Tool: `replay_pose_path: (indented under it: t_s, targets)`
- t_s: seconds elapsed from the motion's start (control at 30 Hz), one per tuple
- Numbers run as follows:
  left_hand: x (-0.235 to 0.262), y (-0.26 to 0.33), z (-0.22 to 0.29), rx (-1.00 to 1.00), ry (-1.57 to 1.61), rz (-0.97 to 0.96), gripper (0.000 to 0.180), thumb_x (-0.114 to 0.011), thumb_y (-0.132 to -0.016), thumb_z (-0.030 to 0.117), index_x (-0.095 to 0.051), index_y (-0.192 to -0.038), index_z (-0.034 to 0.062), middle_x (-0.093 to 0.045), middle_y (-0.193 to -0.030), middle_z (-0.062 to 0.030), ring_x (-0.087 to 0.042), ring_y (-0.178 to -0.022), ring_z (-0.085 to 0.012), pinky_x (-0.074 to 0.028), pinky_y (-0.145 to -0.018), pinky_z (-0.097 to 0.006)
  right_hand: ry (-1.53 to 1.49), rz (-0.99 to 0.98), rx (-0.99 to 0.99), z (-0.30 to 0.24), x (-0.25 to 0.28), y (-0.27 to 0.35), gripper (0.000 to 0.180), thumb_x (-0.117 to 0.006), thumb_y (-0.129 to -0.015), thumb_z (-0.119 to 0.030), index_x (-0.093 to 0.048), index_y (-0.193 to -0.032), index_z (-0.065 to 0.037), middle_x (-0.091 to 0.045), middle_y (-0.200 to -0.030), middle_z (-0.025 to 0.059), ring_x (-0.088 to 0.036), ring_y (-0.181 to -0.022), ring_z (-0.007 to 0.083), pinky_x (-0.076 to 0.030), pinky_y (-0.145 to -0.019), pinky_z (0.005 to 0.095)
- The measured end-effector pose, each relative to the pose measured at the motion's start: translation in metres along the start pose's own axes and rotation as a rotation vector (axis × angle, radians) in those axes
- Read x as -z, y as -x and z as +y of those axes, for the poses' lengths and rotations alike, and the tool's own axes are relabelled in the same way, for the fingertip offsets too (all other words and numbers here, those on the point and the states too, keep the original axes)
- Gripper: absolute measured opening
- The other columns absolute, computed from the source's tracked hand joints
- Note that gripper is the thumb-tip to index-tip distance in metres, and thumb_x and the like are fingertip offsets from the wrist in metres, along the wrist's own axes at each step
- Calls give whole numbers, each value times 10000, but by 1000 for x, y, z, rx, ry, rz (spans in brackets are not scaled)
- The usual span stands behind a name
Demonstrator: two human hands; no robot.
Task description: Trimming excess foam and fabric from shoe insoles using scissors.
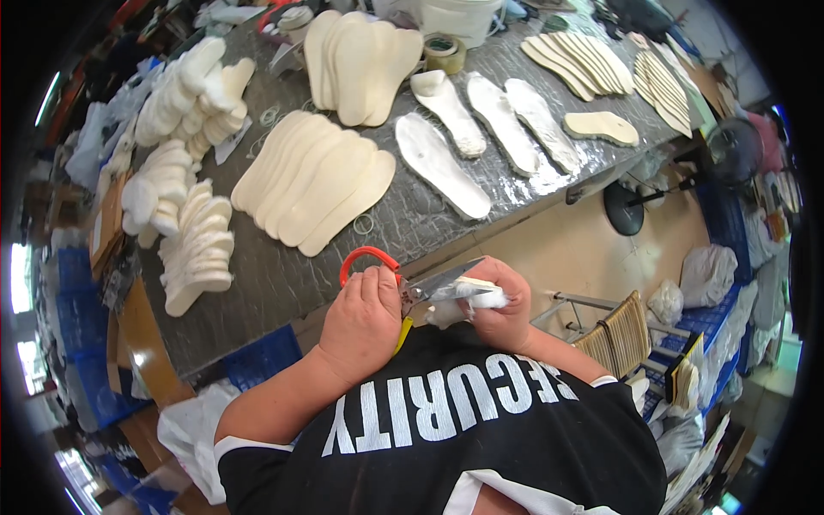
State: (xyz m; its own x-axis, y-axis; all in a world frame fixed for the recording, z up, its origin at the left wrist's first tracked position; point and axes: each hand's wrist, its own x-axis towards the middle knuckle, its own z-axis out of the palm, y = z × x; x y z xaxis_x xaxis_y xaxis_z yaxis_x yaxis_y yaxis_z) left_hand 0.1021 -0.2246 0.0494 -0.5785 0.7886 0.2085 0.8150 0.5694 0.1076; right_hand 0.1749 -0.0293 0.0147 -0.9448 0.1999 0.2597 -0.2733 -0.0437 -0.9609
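My left hand [365,313] is closed on scissors [415,296] with one red handle loop and one yellow one. Their blades point right, toward my other hand. My right hand [502,313] grips a piece with white fluffy lining and a cream edge, which looks like a fleece insole [486,297]. The blades lie against this insole, though whether they are cutting into it cannot be made out. Both hands are in front of my chest, off the table's near edge. On the table beyond, several white insoles [442,167] lie beside a fanned-out batch of cream insoles [313,182].
The dark table [412,233] carries more cream insoles [360,64], fluffy insole stacks [196,240], tape rolls [445,56] and a white bucket [459,19]. A woven-seat chair [614,330] stands at right, a fan [734,148] beyond it. Blue crates [266,354] are below the table.
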Motion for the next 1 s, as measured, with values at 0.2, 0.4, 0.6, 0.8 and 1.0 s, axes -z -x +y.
replay_pose_path:
  t_s: [0.2,0.4,0.6,0.8,1.0]
  targets:
    - [8,27,9,161,86,-112,311,-525,-846,70,-474,-1098,-105,-578,-978,-240,-605,-860,-342,-519,-766,-386,70,-81,110,-3,-11,-4,160,-618,-693,54,-611,-835,-19,-601,-784,74,-565,-682,175,-453,-617,276]
    - [11,41,1,81,22,-5,264,-528,-878,116,-513,-1039,-93,-592,-896,-184,-601,-779,-281,-525,-688,-353,221,-156,269,-2,-17,0,270,-723,-622,37,-625,-865,-31,-670,-832,120,-653,-751,238,-516,-667,319]
    - [18,61,-26,50,-41,75,260,-549,-859,96,-523,-1020,-106,-598,-900,-198,-607,-781,-291,-527,-690,-356,207,-109,154,-13,-54,4,253,-732,-622,34,-612,-833,-38,-668,-846,137,-644,-747,235,-503,-669,317]
    - [31,98,-61,68,-79,115,273,-551,-850,92,-526,-1032,-109,-599,-938,-213,-609,-826,-310,-539,-770,-386,143,-151,159,-8,-102,2,252,-743,-647,18,-591,-836,-50,-670,-860,141,-646,-753,258,-503,-677,333]
    - [54,130,-92,97,-231,177,260,-542,-853,88,-526,-1027,-105,-580,-951,-216,-595,-892,-327,-518,-859,-438,29,-286,263,11,-147,-1,331,-720,-576,31,-636,-889,-35,-678,-915,146,-662,-818,255,-519,-721,321]
